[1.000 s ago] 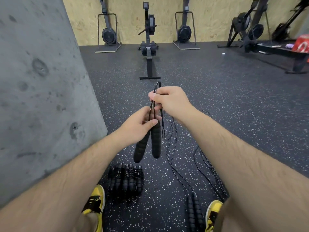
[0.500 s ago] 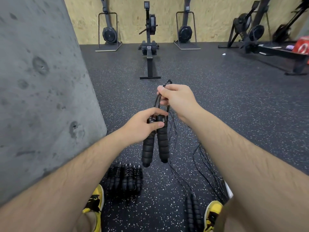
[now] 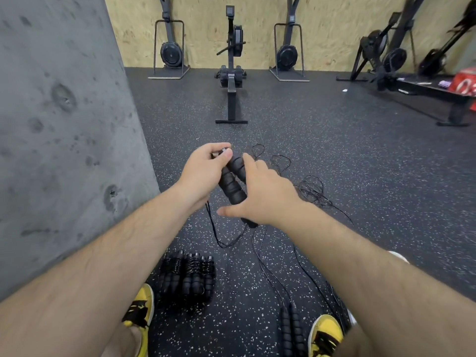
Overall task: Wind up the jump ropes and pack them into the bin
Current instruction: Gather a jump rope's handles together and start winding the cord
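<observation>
Bin nowhere visible. Two black ribbed foam jump-rope handles at frame centre, side by side, long axes running upper left to lower right; lower ends partly hidden behind right hand. Left hand grips their upper ends; right hand spread, fingers touching handles. Thin black cord trails tangled across speckled rubber floor. Wound rope bundle lower centre, count unclear; two more handles bottom edge, cut off.
</observation>
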Demonstrator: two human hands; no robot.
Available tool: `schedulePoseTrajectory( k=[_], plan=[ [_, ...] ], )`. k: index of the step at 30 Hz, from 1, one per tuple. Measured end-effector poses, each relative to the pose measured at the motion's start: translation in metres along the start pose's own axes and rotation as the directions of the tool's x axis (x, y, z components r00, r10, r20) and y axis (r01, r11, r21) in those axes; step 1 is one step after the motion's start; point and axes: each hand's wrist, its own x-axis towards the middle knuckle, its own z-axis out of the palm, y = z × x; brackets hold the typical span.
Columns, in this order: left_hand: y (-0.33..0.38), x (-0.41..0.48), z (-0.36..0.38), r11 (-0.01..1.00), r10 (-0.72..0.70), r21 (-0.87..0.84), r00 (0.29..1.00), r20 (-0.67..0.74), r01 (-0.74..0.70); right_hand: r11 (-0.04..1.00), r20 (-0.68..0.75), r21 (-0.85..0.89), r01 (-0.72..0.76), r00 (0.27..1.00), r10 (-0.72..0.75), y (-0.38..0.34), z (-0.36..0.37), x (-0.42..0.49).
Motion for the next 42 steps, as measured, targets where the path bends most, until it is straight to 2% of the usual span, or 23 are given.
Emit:
schedulePoseTrajectory(
  k=[3, 5, 6, 8, 9, 10, 11, 13, 14, 15, 17, 19, 21, 24, 26, 28, 30, 33, 36, 39, 42],
  plan=[
    [0.003, -0.005, 0.003, 1.0, 0.01, 0.015, 1.0, -0.028, -0.01, 0.996, -0.169, -0.082, 0.017, 0.985, -0.031, -0.002, 0.006, 0.003],
    [0.01, -0.008, 0.0, 0.998, 0.024, 0.057, 1.0, -0.003, -0.023, 0.995, -0.204, -0.09, 0.039, 0.977, -0.057, 0.0, 0.004, 0.005],
    [0.015, -0.01, -0.004, 0.993, 0.026, 0.116, 0.999, 0.023, -0.029, 0.994, -0.206, -0.098, 0.049, 0.976, -0.068, 0.003, 0.002, 0.006],
    [0.021, -0.017, -0.016, 0.915, 0.046, 0.396, 0.996, 0.076, -0.072, 0.987, -0.202, -0.14, 0.08, 0.973, -0.107, 0.01, -0.001, 0.007],
    [0.021, -0.019, -0.022, 0.798, 0.061, 0.594, 0.994, 0.088, -0.102, 0.981, -0.196, -0.168, 0.092, 0.973, -0.125, 0.013, -0.002, 0.008],
    [0.021, -0.022, -0.027, 0.63, 0.098, 0.764, 0.99, 0.102, -0.141, 0.976, -0.189, -0.19, 0.11, 0.971, -0.146, 0.017, -0.003, 0.009],
    [0.023, -0.025, -0.031, 0.458, 0.172, 0.861, 0.972, 0.157, -0.22, 0.97, -0.186, -0.206, 0.129, 0.968, -0.168, 0.02, -0.002, 0.01],
    [0.025, -0.027, -0.035, 0.233, 0.301, 0.862, 0.876, 0.377, -0.451, 0.96, -0.196, -0.228, 0.164, 0.958, -0.21, 0.023, -0.001, 0.011],
    [0.023, -0.025, -0.035, 0.154, 0.301, 0.828, 0.823, 0.481, -0.54, 0.957, -0.201, -0.226, 0.182, 0.952, -0.229, 0.024, -0.001, 0.012],
    [0.02, -0.023, -0.034, 0.088, 0.27, 0.807, 0.794, 0.545, -0.584, 0.957, -0.198, -0.21, 0.201, 0.95, -0.243, 0.024, -0.002, 0.012],
    [0.016, -0.019, -0.027, 0.017, 0.208, 0.821, 0.805, 0.555, -0.57, 0.958, -0.189, -0.16, 0.237, 0.945, -0.266, 0.023, -0.006, 0.011],
    [0.013, -0.017, -0.02, 0.004, 0.233, 0.847, 0.824, 0.517, -0.532, 0.958, -0.183, -0.147, 0.246, 0.945, -0.271, 0.021, -0.008, 0.009],
    [0.014, -0.016, -0.018, 0.036, 0.261, 0.852, 0.828, 0.497, -0.523, 0.968, -0.183, -0.165, 0.19, 0.958, -0.22, 0.019, -0.006, 0.008],
    [0.015, -0.013, -0.022, 0.139, 0.253, 0.873, 0.869, 0.425, -0.467, 0.993, -0.269, -0.11, -0.03, 0.963, 0.0, 0.02, -0.002, 0.008],
    [0.014, -0.011, -0.023, 0.141, 0.263, 0.883, 0.877, 0.402, -0.447, 0.994, -0.243, 0.042, -0.105, 0.964, 0.112, 0.021, -0.001, 0.009],
    [0.013, -0.011, -0.024, 0.137, 0.271, 0.886, 0.877, 0.397, -0.443, 0.969, -0.207, 0.229, -0.094, 0.968, 0.143, 0.021, 0.0, 0.01],
    [0.013, -0.01, -0.024, 0.159, 0.264, 0.883, 0.881, 0.393, -0.442, 0.947, -0.224, 0.317, -0.046, 0.967, 0.122, 0.02, -0.001, 0.01],
    [0.013, -0.01, -0.026, 0.163, 0.256, 0.874, 0.875, 0.41, -0.457, 0.935, -0.23, 0.356, 0.002, 0.97, 0.085, 0.019, -0.003, 0.01],
    [0.014, -0.012, -0.025, 0.141, 0.272, 0.873, 0.867, 0.418, -0.466, 0.947, -0.25, 0.32, 0.01, 0.965, 0.074, 0.02, -0.002, 0.01],
    [0.012, -0.014, -0.027, 0.111, 0.336, 0.847, 0.822, 0.461, -0.52, 0.954, -0.266, 0.298, 0.016, 0.962, 0.067, 0.021, -0.004, 0.011],
    [0.013, -0.011, -0.032, -0.041, 0.414, 0.776, 0.696, 0.586, -0.629, 0.948, -0.305, 0.313, 0.053, 0.951, 0.047, 0.022, -0.008, 0.01]
  ],
)
